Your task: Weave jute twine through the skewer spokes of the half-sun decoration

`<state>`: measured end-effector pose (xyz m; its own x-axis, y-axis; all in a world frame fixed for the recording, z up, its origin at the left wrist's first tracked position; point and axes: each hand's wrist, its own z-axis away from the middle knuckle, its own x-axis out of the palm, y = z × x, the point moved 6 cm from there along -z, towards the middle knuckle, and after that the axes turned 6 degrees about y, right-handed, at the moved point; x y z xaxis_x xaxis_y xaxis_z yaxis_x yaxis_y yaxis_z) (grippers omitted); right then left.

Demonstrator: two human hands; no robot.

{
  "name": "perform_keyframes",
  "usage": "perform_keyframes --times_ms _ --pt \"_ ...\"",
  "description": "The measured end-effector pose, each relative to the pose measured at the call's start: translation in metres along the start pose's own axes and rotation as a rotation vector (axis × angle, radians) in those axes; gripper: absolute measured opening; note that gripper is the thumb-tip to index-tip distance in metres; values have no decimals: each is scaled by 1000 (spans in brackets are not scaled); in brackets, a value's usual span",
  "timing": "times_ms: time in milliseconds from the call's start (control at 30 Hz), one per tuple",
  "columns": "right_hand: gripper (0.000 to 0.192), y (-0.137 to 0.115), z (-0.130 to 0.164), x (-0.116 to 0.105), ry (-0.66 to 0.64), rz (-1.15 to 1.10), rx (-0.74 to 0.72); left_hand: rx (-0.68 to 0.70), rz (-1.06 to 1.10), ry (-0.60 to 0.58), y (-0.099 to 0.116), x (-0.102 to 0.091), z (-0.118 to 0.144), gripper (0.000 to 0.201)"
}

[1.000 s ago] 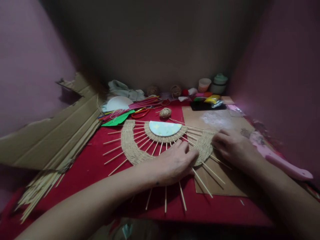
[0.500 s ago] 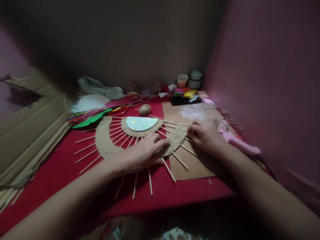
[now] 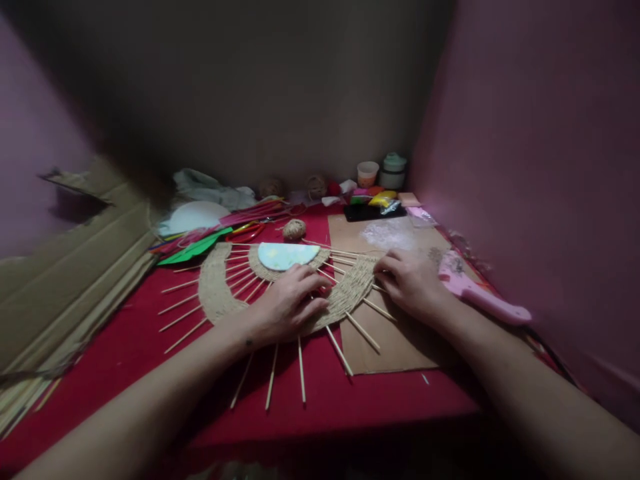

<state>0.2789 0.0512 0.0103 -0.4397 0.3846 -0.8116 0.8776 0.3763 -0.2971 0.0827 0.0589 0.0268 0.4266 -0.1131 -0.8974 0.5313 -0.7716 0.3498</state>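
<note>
A half-round weaving of jute twine on thin wooden sticks lies in front of me. Its outer woven twine band (image 3: 354, 283) curves round a smaller inner band edging a pale blue patterned half-disc (image 3: 287, 255). Bare sticks (image 3: 363, 332) fan out beyond the outer band. My left hand (image 3: 293, 300) rests over the middle of the weaving, its thumb and fingers apart, and hides part of the band. At the band's right end, my right hand (image 3: 410, 280) pinches the edge with curled fingers. A ball of twine (image 3: 294, 230) sits behind the half-disc, its strand trailing right.
A cardboard sheet (image 3: 400, 347) lies under the weaving's right side on the red cloth (image 3: 380, 407). A pink glue gun (image 3: 483, 297) is right of my right hand. Behind stand a cup (image 3: 367, 174) and a lidded jar (image 3: 393, 171). Folded cardboard (image 3: 75, 267) leans left.
My left thumb and fingers have spread and drawn back slightly left, baring more of the band. My right hand stays at the band's edge. The whole view has shifted a little.
</note>
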Motion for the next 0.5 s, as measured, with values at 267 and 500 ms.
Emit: perform_keyframes --times_ms 267,500 --pt "13 -4 0 3 30 21 26 -399 -128 168 -103 -53 -53 57" --pt "16 -8 0 2 2 -6 23 -581 102 260 -154 -33 -102 43"
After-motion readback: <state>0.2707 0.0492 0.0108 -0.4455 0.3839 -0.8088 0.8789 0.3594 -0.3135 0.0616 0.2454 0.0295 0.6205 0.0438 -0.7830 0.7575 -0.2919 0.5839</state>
